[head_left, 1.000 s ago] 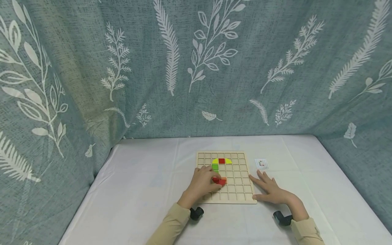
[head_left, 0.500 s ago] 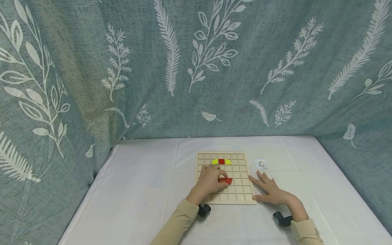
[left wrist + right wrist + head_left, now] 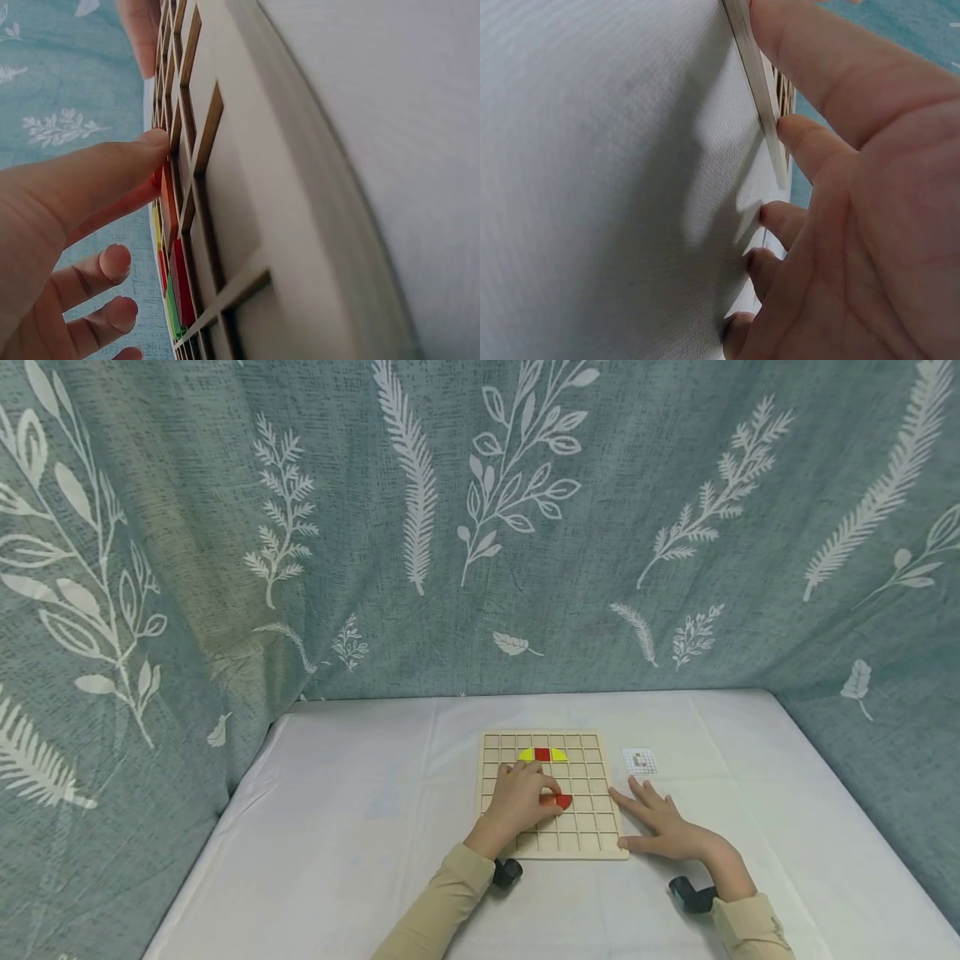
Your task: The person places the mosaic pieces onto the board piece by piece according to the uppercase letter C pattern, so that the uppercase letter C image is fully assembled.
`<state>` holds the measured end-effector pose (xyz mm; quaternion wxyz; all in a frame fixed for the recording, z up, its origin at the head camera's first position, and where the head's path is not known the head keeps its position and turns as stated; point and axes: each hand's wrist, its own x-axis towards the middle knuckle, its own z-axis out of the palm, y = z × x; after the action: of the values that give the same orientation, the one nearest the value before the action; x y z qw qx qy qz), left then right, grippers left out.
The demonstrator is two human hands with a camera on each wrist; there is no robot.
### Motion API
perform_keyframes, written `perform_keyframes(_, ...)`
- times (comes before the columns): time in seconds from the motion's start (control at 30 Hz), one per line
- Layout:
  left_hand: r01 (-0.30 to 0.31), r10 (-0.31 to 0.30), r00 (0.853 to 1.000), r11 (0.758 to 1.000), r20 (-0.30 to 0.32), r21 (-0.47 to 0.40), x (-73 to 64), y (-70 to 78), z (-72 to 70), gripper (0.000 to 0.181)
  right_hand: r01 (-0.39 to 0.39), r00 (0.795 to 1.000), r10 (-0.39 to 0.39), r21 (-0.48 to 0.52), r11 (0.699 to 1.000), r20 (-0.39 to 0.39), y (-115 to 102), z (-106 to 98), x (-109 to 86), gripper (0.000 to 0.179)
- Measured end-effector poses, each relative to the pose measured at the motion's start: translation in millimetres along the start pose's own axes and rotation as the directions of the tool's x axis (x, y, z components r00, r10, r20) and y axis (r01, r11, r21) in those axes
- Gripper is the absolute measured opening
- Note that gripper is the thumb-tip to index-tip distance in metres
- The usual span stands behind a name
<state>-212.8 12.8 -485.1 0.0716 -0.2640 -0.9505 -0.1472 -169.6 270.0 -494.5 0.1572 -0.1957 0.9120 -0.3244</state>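
My left hand (image 3: 519,800) is over the middle of a wooden grid board (image 3: 592,843), pinching a small red rounded piece (image 3: 564,801) between thumb and index finger. In the left wrist view, an orange piece (image 3: 169,202) sits in the grid beside that pinch, with a dark red piece (image 3: 181,279) and a green one (image 3: 172,304) nearer; the hand hides these in the head view. Along the far rows lie a red square (image 3: 542,754) and two yellow rounded pieces (image 3: 559,755). The right hand (image 3: 663,827) has spread fingers, thumb and index fingertip touching the board's right edge.
A small printed card (image 3: 640,762) with a grid pattern lies right of the board on the white tablecloth (image 3: 360,827). Black wrist devices (image 3: 692,895) are at both wrists. A blue-green patterned curtain (image 3: 450,635) hangs behind the table.
The left hand has slid right across the board with the red piece, covering the green piece and leaving the orange one partly hidden. The right hand has stayed at the board's edge.
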Motion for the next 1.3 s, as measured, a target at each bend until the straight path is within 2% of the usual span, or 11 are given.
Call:
perform_keyframes(0.1,0.004,-0.004,1.000,1.000,-0.006,0.006,-0.2,0.5,0.4,0.021,-0.015,1.000,0.015,-0.003,1.000,0.002,-2,0,-0.8,0.074)
perform_keyframes(0.43,0.000,0.001,1.000,0.999,-0.020,0.036,-1.2,-0.3,0.9,0.024,0.003,1.000,-0.003,0.003,1.000,0.000,-5,-1,-0.3,0.074)
perform_keyframes(0.63,0.005,-0.005,1.000,1.000,-0.020,0.017,-3.3,-2.0,-1.3,0.022,0.005,1.000,-0.005,0.006,1.000,0.006,-3,0,1.4,0.074)
perform_keyframes(1.0,-0.006,0.005,0.999,1.000,-0.048,-0.020,-9.2,-13.0,-3.0,0.015,-0.009,1.000,0.009,0.005,1.000,0.010,1,0,6.6,0.075)
perform_keyframes(1.17,-0.005,0.003,0.998,0.999,-0.064,-0.034,-12.9,-18.1,-3.9,0.019,-0.024,1.000,0.024,0.003,1.000,0.012,0,-2,7.7,0.075)
perform_keyframes(1.3,-0.004,0.003,0.995,1.000,-0.096,-0.014,-16.4,-22.7,-6.9,0.024,-0.040,0.999,0.040,-0.012,0.999,-0.001,-2,-2,8.0,0.076)
